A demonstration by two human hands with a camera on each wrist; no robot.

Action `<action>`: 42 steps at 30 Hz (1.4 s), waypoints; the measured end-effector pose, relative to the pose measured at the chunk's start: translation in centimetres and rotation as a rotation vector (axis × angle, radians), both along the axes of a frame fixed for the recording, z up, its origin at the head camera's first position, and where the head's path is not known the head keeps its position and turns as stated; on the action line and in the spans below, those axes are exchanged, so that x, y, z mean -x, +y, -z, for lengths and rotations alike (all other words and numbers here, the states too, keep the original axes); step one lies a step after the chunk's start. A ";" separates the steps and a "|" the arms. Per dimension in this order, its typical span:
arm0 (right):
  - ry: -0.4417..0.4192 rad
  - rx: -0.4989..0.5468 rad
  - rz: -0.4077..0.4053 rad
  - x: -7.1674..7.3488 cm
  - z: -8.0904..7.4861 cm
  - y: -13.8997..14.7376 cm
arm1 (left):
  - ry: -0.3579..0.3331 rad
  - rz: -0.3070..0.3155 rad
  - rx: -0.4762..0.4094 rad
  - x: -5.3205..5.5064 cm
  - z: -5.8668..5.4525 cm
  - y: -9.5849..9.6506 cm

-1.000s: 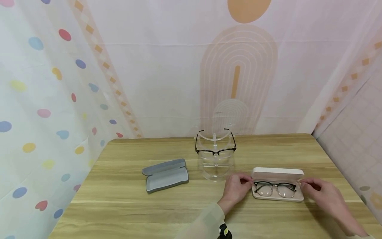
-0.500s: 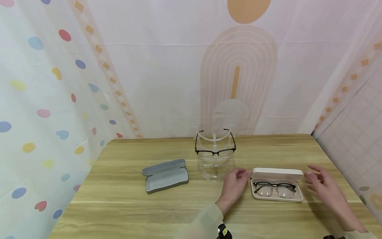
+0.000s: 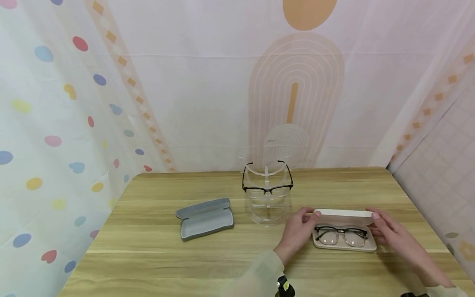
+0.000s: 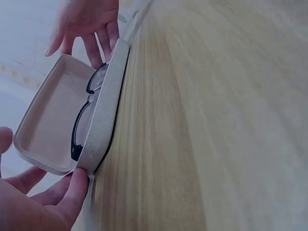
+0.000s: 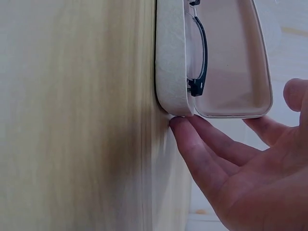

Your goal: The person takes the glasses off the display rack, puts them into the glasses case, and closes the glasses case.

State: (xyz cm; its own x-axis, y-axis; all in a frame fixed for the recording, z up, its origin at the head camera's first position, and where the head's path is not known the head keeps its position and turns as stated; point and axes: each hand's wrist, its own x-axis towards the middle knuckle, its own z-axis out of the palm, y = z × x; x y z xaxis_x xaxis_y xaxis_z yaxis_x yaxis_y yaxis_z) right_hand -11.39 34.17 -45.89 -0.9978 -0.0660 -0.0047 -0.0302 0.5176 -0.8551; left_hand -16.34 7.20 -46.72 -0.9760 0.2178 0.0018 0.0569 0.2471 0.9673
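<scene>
A cream glasses case (image 3: 345, 248) lies on the table with its lid (image 3: 346, 213) raised. Inside its base rests a pair of glasses (image 3: 340, 229) with black upper rims and clear lenses. At the case's left end is my left hand (image 3: 298, 229), its fingertips (image 4: 79, 180) touching the base and lid, the thumb close to the lid's rim. My right hand (image 3: 393, 237) is at the opposite end. Its fingers (image 5: 185, 132) touch the end of the base and the lid, while the thumb (image 5: 294, 94) stands apart from the lid in the right wrist view.
Left of centre lies a grey glasses case (image 3: 205, 226) with its lid up and nothing inside. Behind, a clear display stand (image 3: 267, 218) carries black-framed glasses (image 3: 267, 189). A patterned curtain (image 3: 208, 103) hangs along the back edge of the wooden table (image 3: 167, 264).
Both hands first drew away from the ends of the cream case, then came back to it, now higher, beside the lid's corners. The case and the glasses inside have hardly moved.
</scene>
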 end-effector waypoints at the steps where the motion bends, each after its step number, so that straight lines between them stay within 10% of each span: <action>1: 0.001 0.001 -0.002 0.0 0.0 0.0 | 0.000 0.000 0.014 0.0 0.0 0.1; 21: -0.051 0.045 -0.003 0.3 -0.5 0.4 | -0.159 -0.033 -0.103 0.3 -0.4 0.6; 42: -0.071 0.126 -0.187 0.6 -0.7 2.3 | -0.256 0.009 -0.211 0.6 0.0 -0.2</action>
